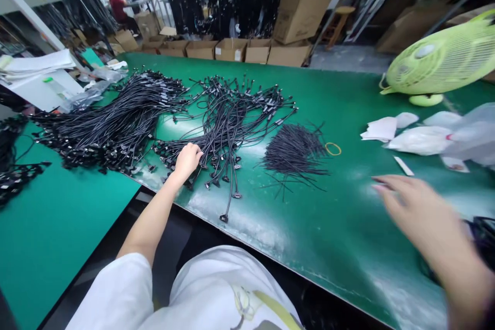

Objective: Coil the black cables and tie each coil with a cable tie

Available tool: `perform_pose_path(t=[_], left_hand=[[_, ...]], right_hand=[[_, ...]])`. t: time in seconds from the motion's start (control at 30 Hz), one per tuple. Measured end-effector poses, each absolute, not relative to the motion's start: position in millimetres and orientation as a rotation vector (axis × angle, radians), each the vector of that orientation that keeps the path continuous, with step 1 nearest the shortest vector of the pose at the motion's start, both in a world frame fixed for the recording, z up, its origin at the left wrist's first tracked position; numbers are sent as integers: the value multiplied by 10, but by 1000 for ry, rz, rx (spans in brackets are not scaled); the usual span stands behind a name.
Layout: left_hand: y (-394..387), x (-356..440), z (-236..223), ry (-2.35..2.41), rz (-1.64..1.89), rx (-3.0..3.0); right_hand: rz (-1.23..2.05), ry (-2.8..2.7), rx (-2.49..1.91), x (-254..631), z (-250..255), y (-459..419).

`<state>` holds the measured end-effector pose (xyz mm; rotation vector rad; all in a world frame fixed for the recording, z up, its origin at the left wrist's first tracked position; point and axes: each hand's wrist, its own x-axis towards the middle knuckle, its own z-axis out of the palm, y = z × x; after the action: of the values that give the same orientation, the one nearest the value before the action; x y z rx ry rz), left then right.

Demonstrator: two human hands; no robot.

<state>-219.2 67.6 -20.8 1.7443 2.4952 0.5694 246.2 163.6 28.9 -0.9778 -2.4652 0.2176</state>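
My left hand is closed at the near left edge of a loose pile of black cables with small connectors, its fingers pinched on a cable there. What exactly lies inside the fingers is partly hidden. To the right of that pile is a heap of short thin black ties, with a yellow rubber band beside it. Over the right part of the green table hovers my right hand, slightly blurred, fingers apart and nothing visible in them. Bunched black cables lie farther left.
White plastic bags and a small white strip lie at the right, below a light green fan. Dark coiled things sit by my right forearm. Cardboard boxes line the far edge; a seated person is in the background.
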Motion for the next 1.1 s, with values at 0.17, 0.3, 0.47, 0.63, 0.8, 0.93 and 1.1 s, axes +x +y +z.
perform_pose_path(t=[0.17, 0.3, 0.47, 0.63, 0.8, 0.93, 1.1], left_hand=[[445, -1874, 221, 2319, 1078, 1613], [-56, -1475, 678, 1695, 1078, 1487], [-769, -1637, 888, 1390, 1224, 1077], [-1125, -2162, 593, 1470, 1350, 820], [-1161, -2220, 416, 1260, 1670, 905], [-1102, -2132, 585, 1028, 1918, 868], [-1068, -2223, 819, 487, 2055, 600]], right_hand=[[103, -2549, -890, 1508, 219, 1627], [43, -2568, -547, 391, 403, 1461], [130, -2708, -622, -389, 632, 1990], [116, -2373, -666, -372, 1010, 2566], [133, -2164, -288, -224, 1394, 2294], [-109, -2126, -429, 42, 1709, 2245], [-530, -2181, -886, 578, 1869, 2435]])
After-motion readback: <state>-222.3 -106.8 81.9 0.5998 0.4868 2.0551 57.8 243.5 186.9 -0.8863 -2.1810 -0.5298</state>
